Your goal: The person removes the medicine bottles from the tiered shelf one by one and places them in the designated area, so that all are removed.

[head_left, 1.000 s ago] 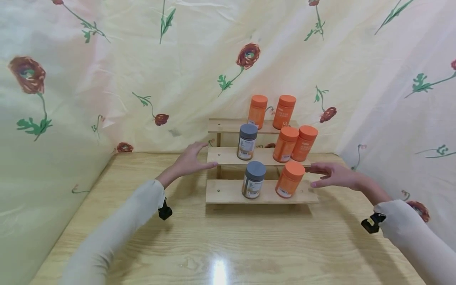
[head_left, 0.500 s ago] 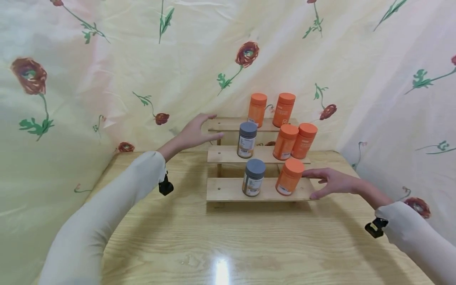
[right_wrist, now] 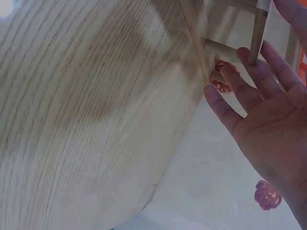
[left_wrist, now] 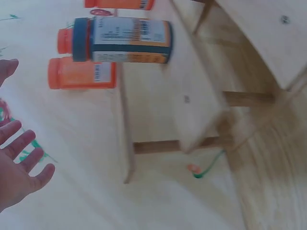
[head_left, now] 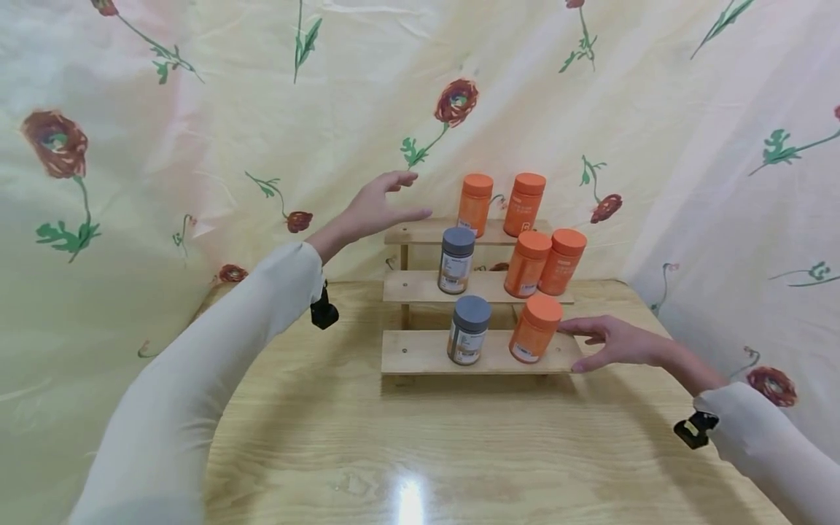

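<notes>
The wooden rack (head_left: 420, 351) of jars (head_left: 469, 335) stands on the table (head_left: 315, 437); the left hand (head_left: 374, 209) — spread, holding nothing — is by its top left; the right hand (head_left: 620, 343), fingers loose, is at its low right; can't tell if touching

Head view: left sleeve (head_left: 190, 394) and right sleeve (head_left: 768, 445) both run out of frame at the near side. Far tier, left orange jar (head_left: 475, 200): foot partly covered by the middle-tier grey jar (head_left: 456, 264). Middle tier, right-end orange jar (head_left: 567, 266): left flank behind its left neighbour (head_left: 527, 266). Small label print unreadable. Right hand (head_left: 620, 343): some fingers overlap; contact with the near orange jar (head_left: 534, 332) uncertain. Left wrist view: left hand (head_left: 372, 208) cropped at the left; grey jar's lettering blurred. Rack (head_left: 420, 354) cut off in both wrist views. Right wrist view: orange patch (right_wrist: 303, 69) at the right edge, cropped, unidentified.
</notes>
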`<state>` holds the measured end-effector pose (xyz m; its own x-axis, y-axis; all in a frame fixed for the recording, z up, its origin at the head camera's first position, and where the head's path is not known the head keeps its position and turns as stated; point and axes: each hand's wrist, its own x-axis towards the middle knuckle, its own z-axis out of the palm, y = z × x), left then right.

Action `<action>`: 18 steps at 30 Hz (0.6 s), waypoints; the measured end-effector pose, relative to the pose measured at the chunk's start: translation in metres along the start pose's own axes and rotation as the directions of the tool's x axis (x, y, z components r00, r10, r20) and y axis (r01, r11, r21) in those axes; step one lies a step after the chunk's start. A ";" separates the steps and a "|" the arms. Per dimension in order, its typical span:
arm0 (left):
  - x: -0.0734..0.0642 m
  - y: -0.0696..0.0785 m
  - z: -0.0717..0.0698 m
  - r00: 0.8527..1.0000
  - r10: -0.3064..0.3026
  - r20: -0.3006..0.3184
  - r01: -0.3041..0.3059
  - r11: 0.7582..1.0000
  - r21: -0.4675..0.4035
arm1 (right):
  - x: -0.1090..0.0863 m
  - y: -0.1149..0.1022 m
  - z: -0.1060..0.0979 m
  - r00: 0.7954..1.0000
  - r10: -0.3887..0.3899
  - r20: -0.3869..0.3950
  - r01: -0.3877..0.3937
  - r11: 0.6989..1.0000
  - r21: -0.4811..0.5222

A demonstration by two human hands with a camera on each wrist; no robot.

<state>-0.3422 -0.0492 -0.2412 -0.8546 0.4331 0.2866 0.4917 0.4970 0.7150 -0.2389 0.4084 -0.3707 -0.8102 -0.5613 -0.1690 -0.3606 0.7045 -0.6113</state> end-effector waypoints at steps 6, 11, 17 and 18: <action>0.017 0.010 0.003 1.000 0.020 -0.015 -0.021 0.997 -0.072 | 0.000 0.003 -0.001 1.000 -0.007 0.002 0.007 0.999 0.033; 0.029 0.013 0.015 1.000 0.014 0.000 -0.014 0.994 -0.107 | 0.001 0.004 0.001 1.000 -0.006 -0.002 0.006 1.000 0.022; 0.044 0.009 0.028 1.000 -0.004 -0.016 0.002 0.990 -0.139 | 0.002 0.003 0.001 0.999 -0.037 0.001 0.037 0.999 0.000; 0.047 0.008 0.030 1.000 -0.009 -0.020 0.006 0.989 -0.147 | 0.002 0.003 0.000 0.999 -0.043 -0.001 0.043 0.999 -0.008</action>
<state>-0.3736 -0.0027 -0.2410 -0.8621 0.4136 0.2928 0.4566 0.3833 0.8029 -0.2414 0.4094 -0.3723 -0.7942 -0.5908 -0.1418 -0.3989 0.6831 -0.6118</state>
